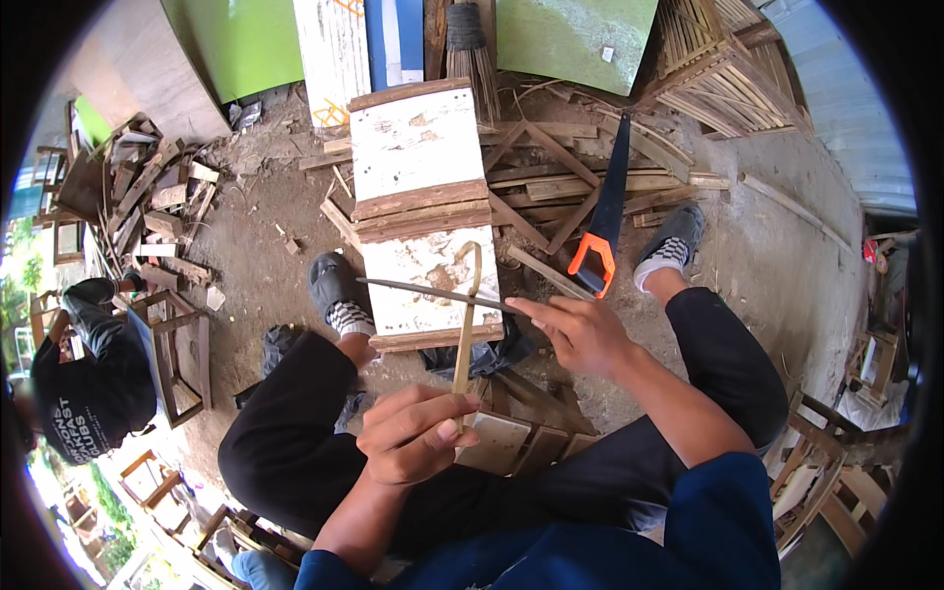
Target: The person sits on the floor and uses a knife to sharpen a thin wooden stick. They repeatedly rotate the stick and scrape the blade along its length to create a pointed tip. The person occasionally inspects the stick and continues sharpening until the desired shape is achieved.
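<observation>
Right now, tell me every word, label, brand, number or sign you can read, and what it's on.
Black shirt at far left: pale printed lettering, which I won't copy out.
Tall white board: orange marks, unreadable.
Right-hand green board: pale tag, too small to read.
Blue shirt: faint mark, unreadable.
Wooden strip and dark rod: no lettering visible.

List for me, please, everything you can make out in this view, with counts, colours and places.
Hooked strip: one, yellowish-brown, in left hand
Slender tool: one, dark, in right hand, crossing the strip
Panels: two, white with brown edges, centre
Handsaw: one, black and orange, right of panels
Wood scraps: many, brown, left
Boards: several, green, white, blue, top
Broom: one, brown and grey, top centre
Slatted rack: one, tan, top right
Co-worker: at least one, dark clothes, far left
Shoes: two, grey, flanking panels and saw
Hands: two, bare, lower centre
</observation>
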`<state>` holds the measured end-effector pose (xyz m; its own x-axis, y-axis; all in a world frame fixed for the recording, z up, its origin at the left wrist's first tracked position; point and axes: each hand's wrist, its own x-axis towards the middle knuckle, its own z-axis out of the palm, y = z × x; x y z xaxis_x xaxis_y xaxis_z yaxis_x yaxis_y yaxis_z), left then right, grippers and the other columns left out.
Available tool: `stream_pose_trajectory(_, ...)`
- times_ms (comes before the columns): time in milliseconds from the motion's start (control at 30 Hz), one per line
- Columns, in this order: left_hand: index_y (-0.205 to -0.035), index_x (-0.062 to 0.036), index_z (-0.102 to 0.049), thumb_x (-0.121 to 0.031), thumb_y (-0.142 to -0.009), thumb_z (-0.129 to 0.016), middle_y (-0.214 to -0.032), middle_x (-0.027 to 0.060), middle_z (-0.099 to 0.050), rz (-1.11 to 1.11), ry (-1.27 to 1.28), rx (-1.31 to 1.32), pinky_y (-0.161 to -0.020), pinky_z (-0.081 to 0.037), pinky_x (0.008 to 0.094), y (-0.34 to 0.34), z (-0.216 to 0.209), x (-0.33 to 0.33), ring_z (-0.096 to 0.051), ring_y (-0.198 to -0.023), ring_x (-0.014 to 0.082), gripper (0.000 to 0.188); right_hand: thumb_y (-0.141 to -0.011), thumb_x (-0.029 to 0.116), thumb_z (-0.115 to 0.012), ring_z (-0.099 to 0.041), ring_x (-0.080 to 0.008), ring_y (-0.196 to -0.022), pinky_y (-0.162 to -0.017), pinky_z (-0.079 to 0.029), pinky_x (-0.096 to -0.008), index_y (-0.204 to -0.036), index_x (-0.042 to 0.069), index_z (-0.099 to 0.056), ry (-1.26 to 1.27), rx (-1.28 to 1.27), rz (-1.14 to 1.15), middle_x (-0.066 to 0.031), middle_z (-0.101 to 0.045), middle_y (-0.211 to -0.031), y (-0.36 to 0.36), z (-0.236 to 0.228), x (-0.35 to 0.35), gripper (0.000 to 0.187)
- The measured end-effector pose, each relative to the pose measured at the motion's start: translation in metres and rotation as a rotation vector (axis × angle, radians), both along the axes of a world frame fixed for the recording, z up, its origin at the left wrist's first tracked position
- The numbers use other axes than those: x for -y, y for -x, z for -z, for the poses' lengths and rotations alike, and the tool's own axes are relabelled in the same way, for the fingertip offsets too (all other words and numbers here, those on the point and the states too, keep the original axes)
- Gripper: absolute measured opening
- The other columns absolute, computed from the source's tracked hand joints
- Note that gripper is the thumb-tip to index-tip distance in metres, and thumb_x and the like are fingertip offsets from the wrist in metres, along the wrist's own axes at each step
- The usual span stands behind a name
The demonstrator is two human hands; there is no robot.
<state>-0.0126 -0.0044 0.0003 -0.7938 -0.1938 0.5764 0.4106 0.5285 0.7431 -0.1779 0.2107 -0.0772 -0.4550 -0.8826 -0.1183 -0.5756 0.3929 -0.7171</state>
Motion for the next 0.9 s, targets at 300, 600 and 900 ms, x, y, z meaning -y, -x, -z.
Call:
stream_pose_trajectory(300, -0.116, -0.0066, -0.055, -0.014, -0.087, -0.083, -0.094, 0.0158, -0.076, 0.036, 0.03, -0.05, -0.047, -0.054, 0.0286, -0.003, 0.003, 0.0, -0.071, -0.065, 0.0244, 0.041, -0.087, 0.001, -0.065, -0.071, -0.0255, -0.069, -0.057, -0.057, -0.0375, -0.144, 0.028, -0.062, 0.066, 0.016, 0.125, -0.0068, -0.066, -0.078, -0.003, 0.009, 0.006, 0.063)
stream_pose_trajectory(600, -0.116, -0.0068, -0.056, -0.015, -0.088, -0.083, -0.095, 0.0164, -0.076, 0.041, 0.019, -0.048, -0.047, -0.054, 0.0287, -0.006, 0.005, -0.002, -0.071, -0.065, 0.0246, 0.039, -0.093, 0.005, -0.064, -0.068, -0.029, -0.066, -0.056, -0.053, -0.0409, -0.145, 0.026, -0.061, 0.069, 0.075, 0.085, -0.0096, -0.066, -0.078, -0.008, 0.013, -0.001, 0.057)
stream_pose_trajectory(900, -0.116, -0.0026, -0.044, -0.008, -0.106, -0.058, -0.09, 0.0179, -0.07, -0.35, -0.142, -0.038, -0.057, -0.057, 0.033, 0.001, 0.004, 0.013, -0.07, -0.064, 0.0235, 0.019, -0.105, 0.012, -0.056, -0.064, -0.0245, -0.064, -0.063, -0.049, -0.038, -0.136, 0.011, -0.067, -0.102, 0.371, 0.226, -0.015, -0.066, -0.073, 0.004, 0.011, 0.004, 0.033)
